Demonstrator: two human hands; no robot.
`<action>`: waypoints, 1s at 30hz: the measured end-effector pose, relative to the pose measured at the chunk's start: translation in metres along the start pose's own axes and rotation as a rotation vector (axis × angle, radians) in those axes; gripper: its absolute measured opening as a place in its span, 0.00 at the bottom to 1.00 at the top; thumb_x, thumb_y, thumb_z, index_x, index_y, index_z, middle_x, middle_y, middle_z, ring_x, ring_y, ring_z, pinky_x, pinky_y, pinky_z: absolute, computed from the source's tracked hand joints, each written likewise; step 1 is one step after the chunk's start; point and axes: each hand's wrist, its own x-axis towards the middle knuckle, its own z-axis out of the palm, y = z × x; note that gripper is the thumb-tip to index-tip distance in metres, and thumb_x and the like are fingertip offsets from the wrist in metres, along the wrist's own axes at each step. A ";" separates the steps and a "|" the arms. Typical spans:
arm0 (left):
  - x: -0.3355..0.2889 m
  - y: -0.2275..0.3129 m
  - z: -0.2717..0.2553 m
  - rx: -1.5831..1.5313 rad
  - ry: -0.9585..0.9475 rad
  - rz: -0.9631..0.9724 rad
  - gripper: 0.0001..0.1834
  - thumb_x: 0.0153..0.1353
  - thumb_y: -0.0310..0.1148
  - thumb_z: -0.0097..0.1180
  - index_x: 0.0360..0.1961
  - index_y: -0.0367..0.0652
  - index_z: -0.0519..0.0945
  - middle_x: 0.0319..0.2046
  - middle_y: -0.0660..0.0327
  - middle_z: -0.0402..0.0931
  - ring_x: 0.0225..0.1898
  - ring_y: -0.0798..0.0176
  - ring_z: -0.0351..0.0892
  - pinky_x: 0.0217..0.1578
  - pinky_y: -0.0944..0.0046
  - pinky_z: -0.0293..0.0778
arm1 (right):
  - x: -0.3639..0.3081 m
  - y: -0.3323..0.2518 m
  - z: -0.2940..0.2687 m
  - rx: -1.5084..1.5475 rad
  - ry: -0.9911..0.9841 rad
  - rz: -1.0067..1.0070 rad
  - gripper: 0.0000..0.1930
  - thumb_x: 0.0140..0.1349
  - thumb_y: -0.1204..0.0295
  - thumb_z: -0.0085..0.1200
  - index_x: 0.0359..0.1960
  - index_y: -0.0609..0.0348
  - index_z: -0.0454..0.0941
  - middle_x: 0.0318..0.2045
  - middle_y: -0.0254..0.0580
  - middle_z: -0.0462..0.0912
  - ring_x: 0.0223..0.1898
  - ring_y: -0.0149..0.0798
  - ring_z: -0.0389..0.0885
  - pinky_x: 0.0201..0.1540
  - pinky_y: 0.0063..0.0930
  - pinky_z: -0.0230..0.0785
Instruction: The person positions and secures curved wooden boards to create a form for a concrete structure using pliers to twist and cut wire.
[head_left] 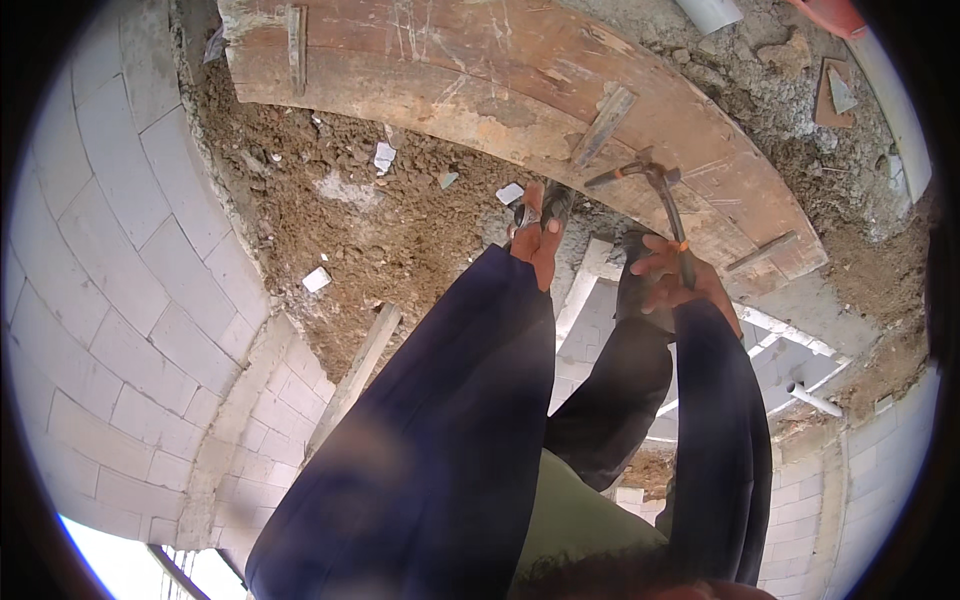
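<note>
1. Hammer [670, 205] in the right hand [685, 285]: its head lies over the near edge of the big wooden board [450, 50], right of the board's middle; whether it touches the wood I cannot tell.
2. On the right hand, the fingers are closed loosely about the lower end of the handle, just on the person's side of the board, with some fingertips reaching out leftward.
3. The left hand [540, 245] is close to the board's near edge, left of the hammer. Its fingers are narrow, beside a dark object [558, 205]; I cannot tell whether they grip it.
4. Dark sleeves cover both forearms, which run from the lower edge toward the board. Between them a dark trouser leg [600, 410] bends, its lower part close to the board.
5. Three short wood strips lie across the board; the middle one [605, 127] is near the hammer head.
6. Rough brown soil [370, 235] spreads along the board's near side, with white chips [316, 279] on it.
7. Left of the board stands a pale block wall [120, 250]. A white pipe [815, 400] sticks out on the person's side of the board's right end.
</note>
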 end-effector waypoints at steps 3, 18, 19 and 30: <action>-0.003 0.015 0.026 -0.136 0.063 -0.041 0.33 0.70 0.60 0.38 0.49 0.37 0.75 0.38 0.59 0.72 0.42 0.64 0.67 0.40 0.60 0.67 | 0.019 0.035 0.031 -0.398 0.027 -0.027 0.32 0.53 0.78 0.48 0.65 0.61 0.64 0.46 0.48 0.79 0.41 0.36 0.79 0.40 0.27 0.71; 0.023 0.029 0.000 -0.023 0.001 -0.260 0.25 0.58 0.39 0.65 0.47 0.28 0.74 0.37 0.49 0.80 0.39 0.56 0.84 0.32 0.57 0.86 | 0.211 0.171 0.074 0.285 0.125 0.406 0.16 0.61 0.58 0.50 0.45 0.53 0.76 0.37 0.40 0.80 0.34 0.42 0.81 0.34 0.46 0.78; 0.032 0.019 -0.005 0.001 -0.026 -0.295 0.29 0.58 0.44 0.65 0.48 0.28 0.74 0.40 0.47 0.80 0.40 0.55 0.84 0.34 0.58 0.85 | 0.221 0.172 0.071 0.370 0.091 0.442 0.15 0.61 0.58 0.49 0.44 0.53 0.76 0.37 0.41 0.79 0.33 0.43 0.80 0.34 0.47 0.79; 0.044 -0.021 -0.012 0.010 -0.033 -0.345 0.40 0.58 0.59 0.60 0.47 0.23 0.73 0.33 0.55 0.78 0.35 0.68 0.76 0.33 0.66 0.73 | 0.228 0.110 0.070 0.371 0.019 0.615 0.14 0.55 0.65 0.55 0.41 0.57 0.75 0.39 0.46 0.79 0.37 0.46 0.83 0.44 0.55 0.80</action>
